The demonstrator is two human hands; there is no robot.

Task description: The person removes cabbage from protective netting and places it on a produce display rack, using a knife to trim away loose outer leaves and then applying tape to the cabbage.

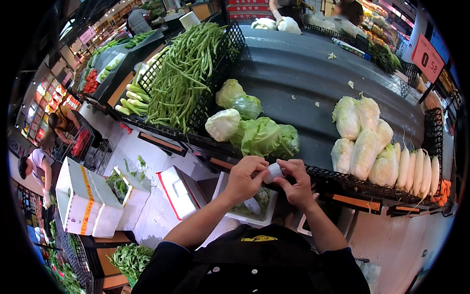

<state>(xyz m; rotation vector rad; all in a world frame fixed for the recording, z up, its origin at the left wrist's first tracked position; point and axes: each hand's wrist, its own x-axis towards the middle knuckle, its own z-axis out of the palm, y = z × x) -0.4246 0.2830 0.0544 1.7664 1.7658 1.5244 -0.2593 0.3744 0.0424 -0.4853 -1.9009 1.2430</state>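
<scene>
Head view: the left hand (248, 179) and right hand (295, 182) grasp a small white roll (274, 172) between their fingertips, just before the lettuces (264, 137), probably so each steadies one side. A black mesh crate (235, 38) holds green beans (181, 78); leftward, a white foam box (135, 206) contains leafy greens (118, 188).

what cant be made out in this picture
Head view: small white roll, partly covered by the left hand and right hand.
Head view: floor of the black mesh crate, hidden under green beans.
Head view: white-gloved co-worker at top, head cut off by the upper edge.
</scene>
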